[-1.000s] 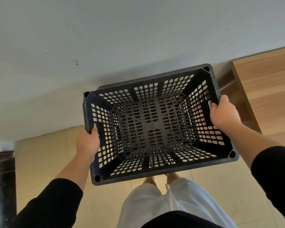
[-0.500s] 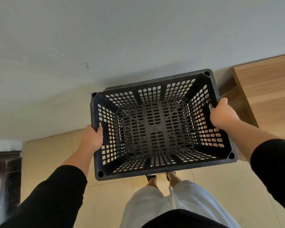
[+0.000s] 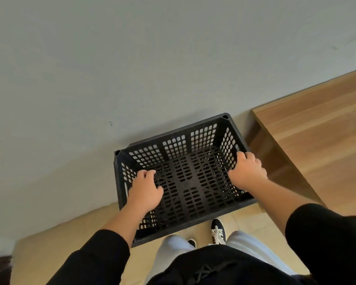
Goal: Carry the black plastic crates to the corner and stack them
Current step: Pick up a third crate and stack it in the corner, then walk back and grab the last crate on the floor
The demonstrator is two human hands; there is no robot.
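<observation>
Both hands at the crate by the wall

The left hand point(image 3: 145, 191) hangs over the crate's point(image 3: 185, 182) left side, fingers curled; whether this grip has hold of the wall I cannot tell. The right hand point(image 3: 246, 173) curls its fingers over the right rim, gripping it. The crate sits at centre frame, open side up, its far side just beside the grey wall point(image 3: 132, 68), with a wooden tabletop point(image 3: 317, 130) at the right. Shoes point(image 3: 218, 231) on the tile floor point(image 3: 66, 241) show at bottom.
</observation>
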